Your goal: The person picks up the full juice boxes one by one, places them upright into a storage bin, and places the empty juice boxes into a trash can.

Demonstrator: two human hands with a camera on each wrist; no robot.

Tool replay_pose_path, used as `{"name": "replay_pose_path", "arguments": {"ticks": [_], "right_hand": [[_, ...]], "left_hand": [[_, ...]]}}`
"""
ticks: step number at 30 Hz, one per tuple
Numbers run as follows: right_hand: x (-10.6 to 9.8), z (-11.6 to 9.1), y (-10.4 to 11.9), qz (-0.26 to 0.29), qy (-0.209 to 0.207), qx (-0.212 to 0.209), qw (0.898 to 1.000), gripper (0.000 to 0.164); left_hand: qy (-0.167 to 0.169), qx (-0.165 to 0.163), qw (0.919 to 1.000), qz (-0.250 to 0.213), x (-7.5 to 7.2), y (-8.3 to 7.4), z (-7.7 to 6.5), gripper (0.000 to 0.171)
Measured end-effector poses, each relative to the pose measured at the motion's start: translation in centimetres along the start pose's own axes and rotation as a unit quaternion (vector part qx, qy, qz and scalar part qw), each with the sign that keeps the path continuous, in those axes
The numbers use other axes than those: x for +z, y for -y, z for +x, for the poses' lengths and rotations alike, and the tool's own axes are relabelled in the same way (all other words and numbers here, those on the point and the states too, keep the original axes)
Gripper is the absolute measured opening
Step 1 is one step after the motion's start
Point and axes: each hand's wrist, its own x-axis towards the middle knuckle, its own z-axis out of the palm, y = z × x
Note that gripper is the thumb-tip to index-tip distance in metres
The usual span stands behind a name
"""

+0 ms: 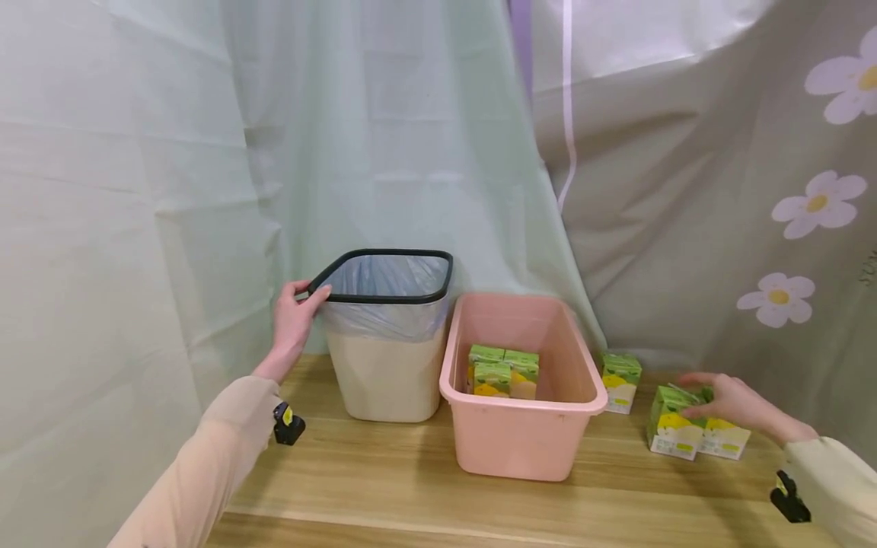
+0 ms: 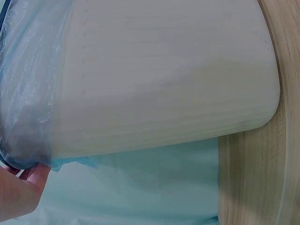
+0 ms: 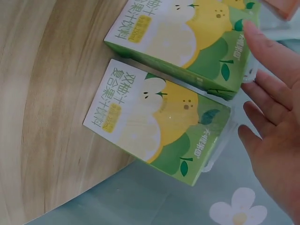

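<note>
My left hand [image 1: 294,316] pinches the black rim at the left corner of a cream trash bin [image 1: 387,380], thumb in front. A translucent bluish liner bag [image 2: 28,89] is folded over the bin's top. My right hand [image 1: 740,407] reaches over two green-and-yellow juice cartons standing side by side. Its thumb [image 3: 265,44] lies near the top of the left carton [image 3: 183,42], and the other fingers spread loosely beyond that top. The right carton [image 3: 157,122] stands beneath the palm side. Whether the fingers touch either carton is unclear.
Between the hands sits a pink tub [image 1: 524,438] with several similar juice cartons [image 1: 493,377] inside. One more carton [image 1: 620,384] stands just right of it. All rest on a wooden table [image 1: 384,479], with pale curtains [image 1: 384,152] hanging behind and at the left.
</note>
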Motion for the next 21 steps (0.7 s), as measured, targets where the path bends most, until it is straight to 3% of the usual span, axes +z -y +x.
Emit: {"name": "replay_pose_path", "arguments": {"ticks": [10,21], "right_hand": [[0.48,0.25,-0.13,-0.017,0.005,0.001,1.000,0.051],[0.19,0.28,0.44,-0.001,-0.017,0.012,1.000,0.053]], "left_hand": [[0.001,0.001,1.0000,0.009,0.02,0.32,0.08,0.055],[0.010,-0.001,0.9999,0.007,-0.25,0.14,0.05,0.059]]}}
